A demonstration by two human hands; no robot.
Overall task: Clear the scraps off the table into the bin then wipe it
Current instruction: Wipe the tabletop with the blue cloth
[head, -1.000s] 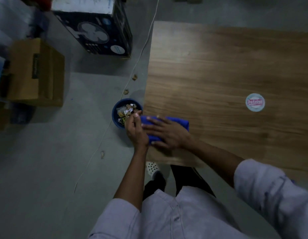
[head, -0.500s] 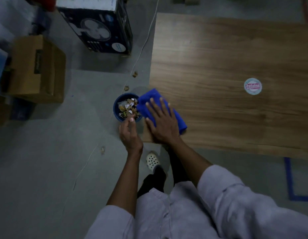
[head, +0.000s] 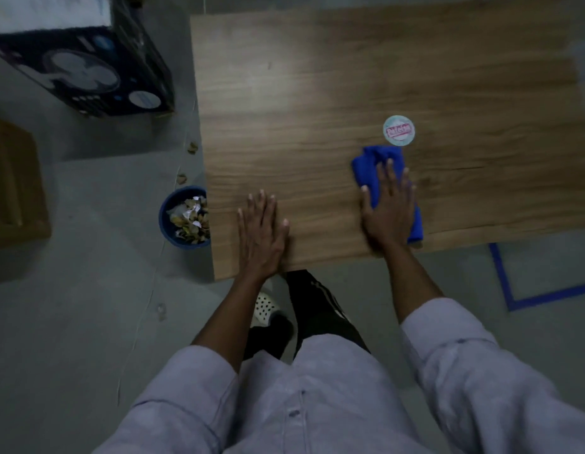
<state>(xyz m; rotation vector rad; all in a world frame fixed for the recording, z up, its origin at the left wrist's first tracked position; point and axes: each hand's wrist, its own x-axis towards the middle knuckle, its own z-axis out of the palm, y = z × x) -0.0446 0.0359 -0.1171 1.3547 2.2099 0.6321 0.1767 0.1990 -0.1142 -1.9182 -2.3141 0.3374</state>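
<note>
A blue cloth lies bunched on the wooden table near its front edge. My right hand presses flat on the cloth with fingers spread. My left hand rests flat and empty on the table near the front left corner. A blue bin full of paper and leaf scraps stands on the floor against the table's left edge.
A round sticker is stuck on the table just beyond the cloth. A few scraps lie on the floor beside the table. A dark fan box and a cardboard box stand at left. Blue tape marks the floor at right.
My right hand slid the cloth from the table's left edge by the bin rightward to near the sticker. My left hand left the bin's rim and now lies flat on the table.
</note>
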